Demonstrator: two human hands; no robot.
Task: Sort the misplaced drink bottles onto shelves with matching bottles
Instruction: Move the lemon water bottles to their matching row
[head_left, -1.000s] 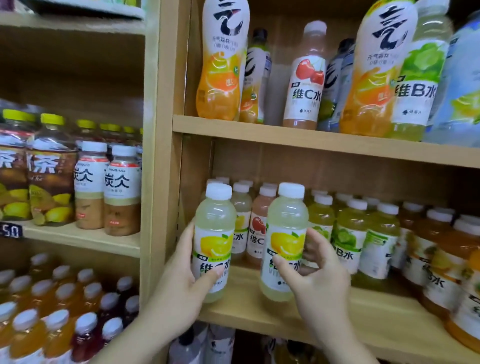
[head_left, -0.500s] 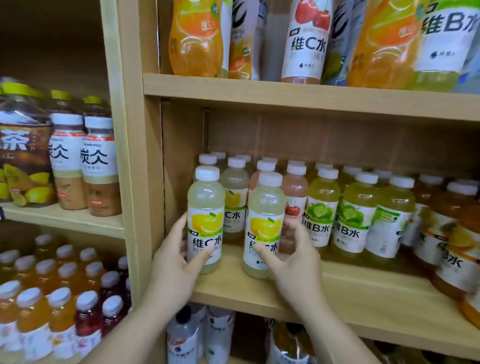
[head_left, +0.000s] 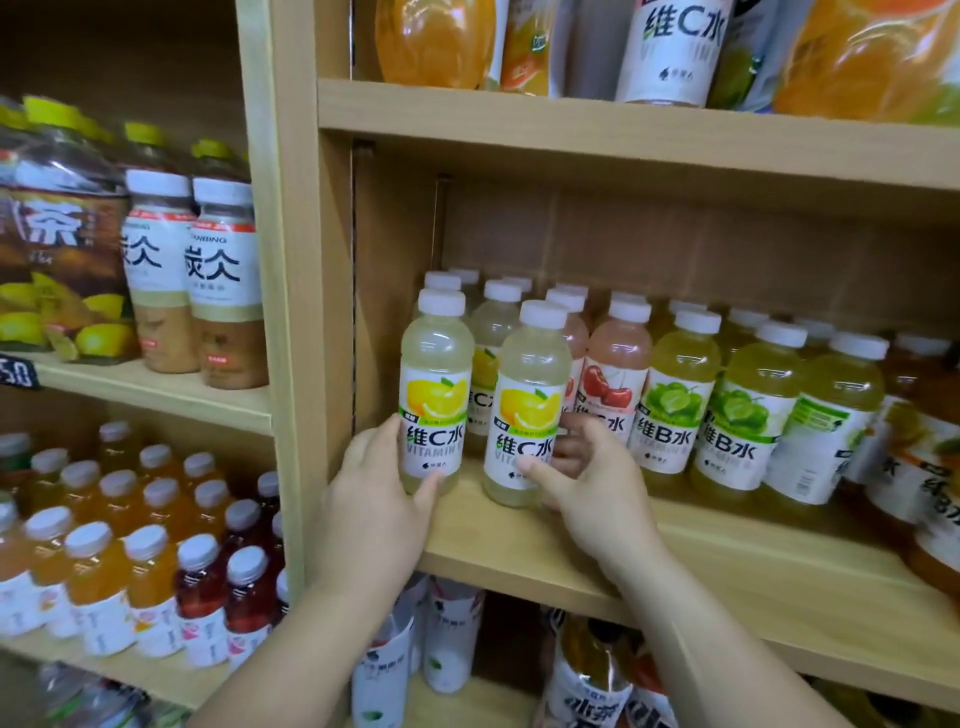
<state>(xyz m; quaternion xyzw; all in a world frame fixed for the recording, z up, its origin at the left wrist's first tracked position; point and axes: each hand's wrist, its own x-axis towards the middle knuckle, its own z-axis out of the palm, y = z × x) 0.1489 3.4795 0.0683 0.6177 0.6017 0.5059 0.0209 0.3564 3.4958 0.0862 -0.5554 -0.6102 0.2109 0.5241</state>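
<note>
Two pale yellow lemon vitamin C bottles with white caps stand upright at the left end of the middle shelf (head_left: 701, 551). My left hand (head_left: 371, 512) grips the left lemon bottle (head_left: 435, 400) low down, thumb across its front. My right hand (head_left: 592, 488) holds the right lemon bottle (head_left: 527, 410) at its base, thumb in front and fingers behind. More lemon bottles stand behind them. Pink cherry bottles (head_left: 615, 379) come right after them, then green lime vitamin B bottles (head_left: 680, 400).
Orange bottles (head_left: 930, 467) fill the shelf's right end. Above, the upper shelf (head_left: 571, 111) carries mixed tall orange and cherry bottles. A wooden upright (head_left: 291, 312) separates a left bay with tea bottles (head_left: 57, 270), milk-tea bottles (head_left: 223, 291) and small juice bottles (head_left: 130, 566).
Both hands have pushed the two lemon bottles further back on the shelf, up against the row behind. The camera has moved closer and tilted down.
</note>
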